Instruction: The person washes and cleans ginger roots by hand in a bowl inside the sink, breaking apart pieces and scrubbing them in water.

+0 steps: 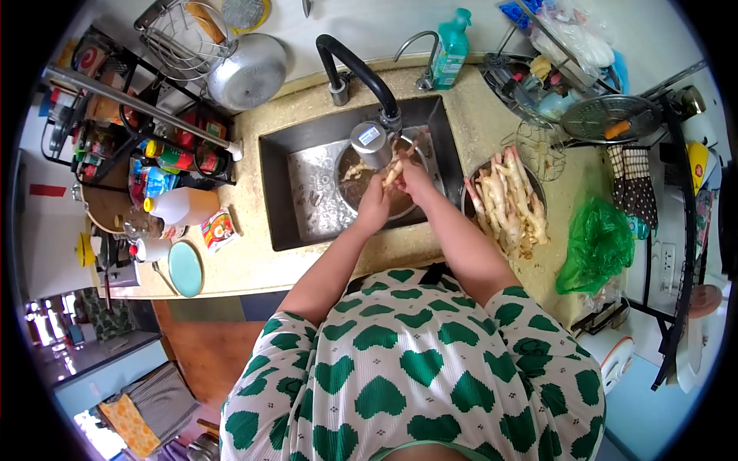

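Over the metal bowl [344,201] in the sink, my left hand [374,203] and my right hand [416,180] are close together. Their fingers are closed round a pale yellow chicken foot [393,172]. More pale pieces lie in the murky water of the bowl, partly hidden by my hands. A silver cylinder [372,144] at the end of the black tap [361,69] hangs above the bowl and covers part of it. To the right of the sink, several chicken feet [507,196] with pinkish ends are heaped in a second round bowl [543,184].
The dark-rimmed sink [288,240] is set into a yellowish counter. A green plastic bag [596,246] lies at the right, below a dish rack. Behind the sink stands a green soap bottle [451,50]. A pale green plate [185,269] and several bottles are at the left.
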Tool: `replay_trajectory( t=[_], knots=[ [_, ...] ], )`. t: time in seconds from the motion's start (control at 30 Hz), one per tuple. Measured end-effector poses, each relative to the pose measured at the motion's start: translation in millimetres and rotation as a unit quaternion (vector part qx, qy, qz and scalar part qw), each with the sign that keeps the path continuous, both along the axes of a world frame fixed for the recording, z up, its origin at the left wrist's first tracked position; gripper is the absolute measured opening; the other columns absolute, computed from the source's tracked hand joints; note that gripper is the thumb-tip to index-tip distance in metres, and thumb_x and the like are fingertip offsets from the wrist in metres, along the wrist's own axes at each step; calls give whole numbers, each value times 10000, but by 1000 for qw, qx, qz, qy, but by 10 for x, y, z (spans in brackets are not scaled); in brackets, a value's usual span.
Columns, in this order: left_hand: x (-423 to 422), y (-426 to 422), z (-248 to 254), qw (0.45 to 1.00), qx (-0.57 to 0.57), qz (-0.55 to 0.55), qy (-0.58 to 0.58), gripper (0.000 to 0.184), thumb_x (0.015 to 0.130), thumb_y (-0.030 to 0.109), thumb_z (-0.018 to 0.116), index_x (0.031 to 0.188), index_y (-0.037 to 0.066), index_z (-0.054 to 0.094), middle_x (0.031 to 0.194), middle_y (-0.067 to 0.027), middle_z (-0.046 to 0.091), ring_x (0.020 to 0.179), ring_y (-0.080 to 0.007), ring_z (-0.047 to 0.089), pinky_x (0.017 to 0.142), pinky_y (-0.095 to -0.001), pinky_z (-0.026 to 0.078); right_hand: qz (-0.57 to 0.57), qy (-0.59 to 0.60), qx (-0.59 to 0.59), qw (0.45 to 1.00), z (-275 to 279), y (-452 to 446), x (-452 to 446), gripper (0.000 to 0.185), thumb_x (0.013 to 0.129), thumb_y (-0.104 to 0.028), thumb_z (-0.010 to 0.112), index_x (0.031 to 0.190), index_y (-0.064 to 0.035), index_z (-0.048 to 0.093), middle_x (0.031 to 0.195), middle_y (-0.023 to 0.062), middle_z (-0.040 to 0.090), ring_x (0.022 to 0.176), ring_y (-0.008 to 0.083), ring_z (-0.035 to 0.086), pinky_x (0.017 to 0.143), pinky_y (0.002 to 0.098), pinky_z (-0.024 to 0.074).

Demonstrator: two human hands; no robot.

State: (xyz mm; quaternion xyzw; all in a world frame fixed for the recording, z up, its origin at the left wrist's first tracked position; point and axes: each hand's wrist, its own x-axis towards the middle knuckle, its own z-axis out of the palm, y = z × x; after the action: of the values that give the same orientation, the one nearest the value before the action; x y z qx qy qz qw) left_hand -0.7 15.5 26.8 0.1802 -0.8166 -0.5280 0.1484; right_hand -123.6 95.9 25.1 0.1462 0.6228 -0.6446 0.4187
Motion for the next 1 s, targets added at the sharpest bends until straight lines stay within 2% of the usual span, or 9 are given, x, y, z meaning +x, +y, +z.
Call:
replay_trajectory(
  t=[0.13,0.27,0.3,0.4,0.53,0.6,0.67,0.9,1.0],
  knots=[
    [-92,-43,410,979,-136,4,-153,317,986,307,446,1120,49,573,799,-241,648,766,-436,634,669,-507,478,26,39,-46,998,62,1,132,327,958,-407,579,890,-89,610,742,14,611,545,106,542,499,226,437],
    [-287,-398,-99,965,-111,83,-222,525,958,451,403,877,6,670,752,-230,662,735,-378,665,671,-458,505,27,88,-82,992,158,17,186,256,959,-265,599,1002,-13,608,841,57,631,674,133,610,617,265,555],
    [-299,-511,-134,959,87,71,-260,443,962,400,440,910,25,671,698,-140,666,629,-287,656,629,-418,512,29,113,-95,989,188,23,213,253,960,-244,597,1023,2,605,865,67,634,706,141,623,642,273,573],
    [-382,-541,-299,858,473,131,-151,262,991,208,437,1055,26,614,942,-73,644,736,-178,627,590,-335,493,32,163,-95,982,152,43,138,273,937,-207,627,1049,42,622,907,102,657,730,162,654,620,257,580],
    [-319,-480,-423,848,530,18,-2,274,997,180,456,1190,33,584,1022,-66,626,898,-170,607,755,-342,483,-15,133,-79,988,180,125,70,281,943,-232,627,1057,24,607,925,95,644,736,159,642,665,289,583],
    [-260,-329,-358,979,197,-27,-38,301,993,204,467,1210,26,575,1013,-105,633,899,-217,617,755,-378,478,-30,121,-82,989,183,148,96,280,938,-249,635,1050,7,618,907,81,653,737,151,646,660,278,572],
    [-220,-209,-41,992,-122,-40,17,307,974,269,497,1132,23,595,958,-189,625,862,-339,620,717,-424,468,-40,126,-61,989,248,113,169,285,937,-259,637,1048,3,615,899,77,655,739,152,649,657,276,568],
    [-235,-84,424,985,-151,1,-81,356,942,385,500,960,59,642,835,-204,652,809,-422,623,711,-501,476,-32,92,-81,992,268,163,56,278,942,-272,627,1045,-15,604,901,77,657,740,158,653,654,285,568],
    [-361,-283,-214,968,-158,84,-174,415,951,432,478,839,59,621,721,-149,645,628,-349,622,589,-462,482,2,108,-107,988,251,178,146,270,956,-238,606,1076,4,594,941,96,651,782,178,663,677,297,580]
  ],
)
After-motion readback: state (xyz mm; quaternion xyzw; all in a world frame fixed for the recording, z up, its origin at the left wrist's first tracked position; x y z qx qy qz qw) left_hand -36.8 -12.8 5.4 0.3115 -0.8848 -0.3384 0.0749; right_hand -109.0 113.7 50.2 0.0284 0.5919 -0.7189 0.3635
